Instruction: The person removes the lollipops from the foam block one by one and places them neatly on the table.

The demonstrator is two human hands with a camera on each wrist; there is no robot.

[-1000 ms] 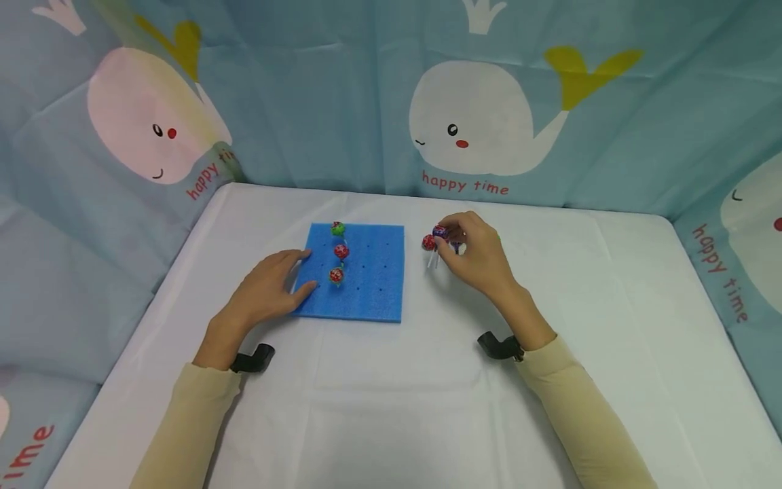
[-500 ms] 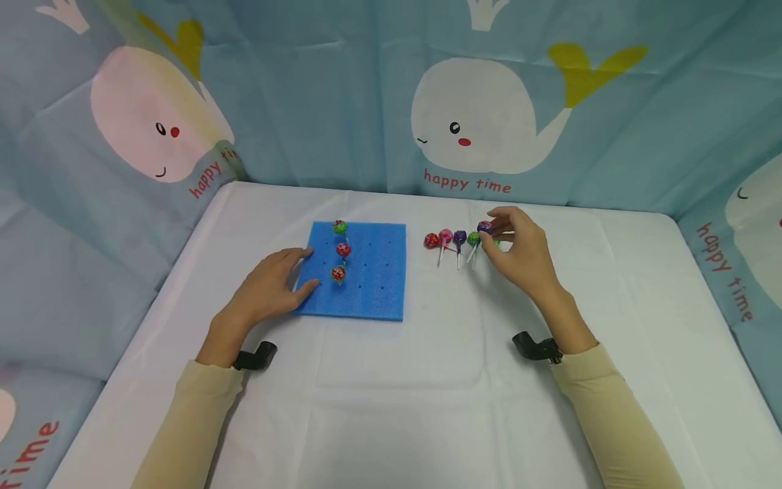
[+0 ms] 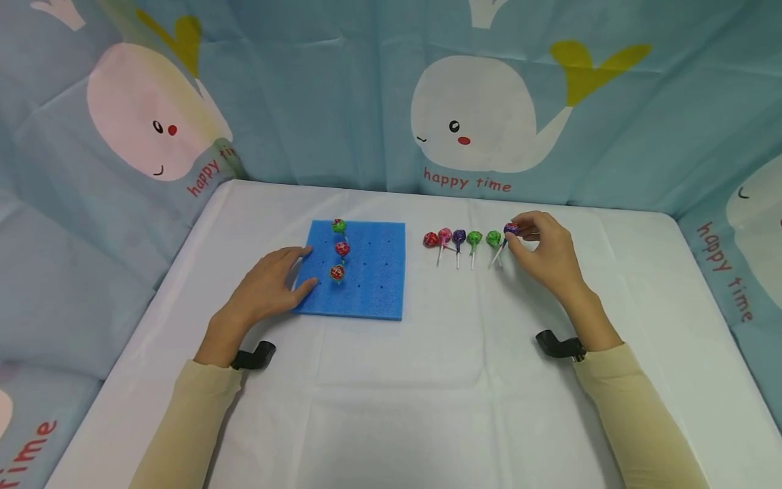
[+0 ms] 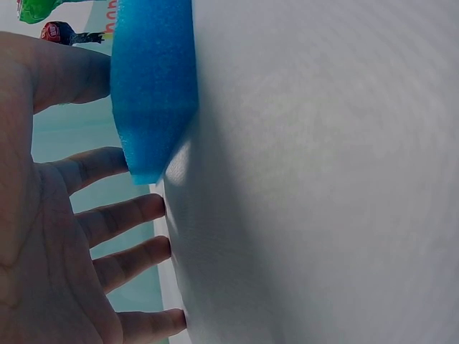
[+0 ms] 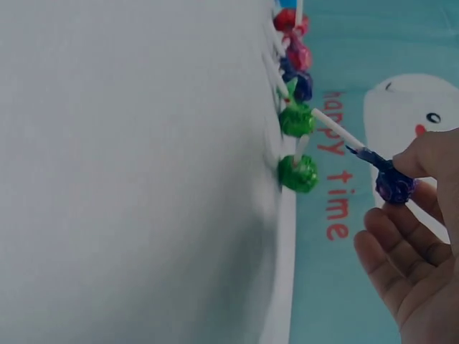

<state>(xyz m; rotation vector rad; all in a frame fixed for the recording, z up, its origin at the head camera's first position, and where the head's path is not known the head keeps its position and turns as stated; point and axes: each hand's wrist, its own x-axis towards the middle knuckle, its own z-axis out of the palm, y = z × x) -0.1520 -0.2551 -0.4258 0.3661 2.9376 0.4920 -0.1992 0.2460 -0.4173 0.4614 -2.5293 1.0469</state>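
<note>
My right hand [image 3: 546, 255] pinches a purple-wrapped lollipop [image 3: 511, 229] by its candy head, between thumb and fingers. Its white stick slants down to the left, as the right wrist view shows the lollipop [image 5: 394, 185] too. At the right end of a row on the table, a green lollipop [image 3: 493, 238] is nearest to that hand. My left hand [image 3: 265, 285] rests at the left edge of a blue foam board [image 3: 373, 302] with small holes, fingers fairly straight and spread. Three lollipops stand in the board: green [image 3: 339, 226], red [image 3: 342, 248] and red-green [image 3: 337, 273].
Left of the nearest green lollipop lie another green lollipop [image 3: 474, 238], a dark purple one [image 3: 459, 236], a pink one [image 3: 445, 235] and a red one [image 3: 430, 239]. A whale-print curtain [image 3: 342, 102] hangs behind the white table [image 3: 391, 407].
My right hand has moved rightward with the purple lollipop, from the row's left end to just past its right end, uncovering the row. The left hand stays on the board.
</note>
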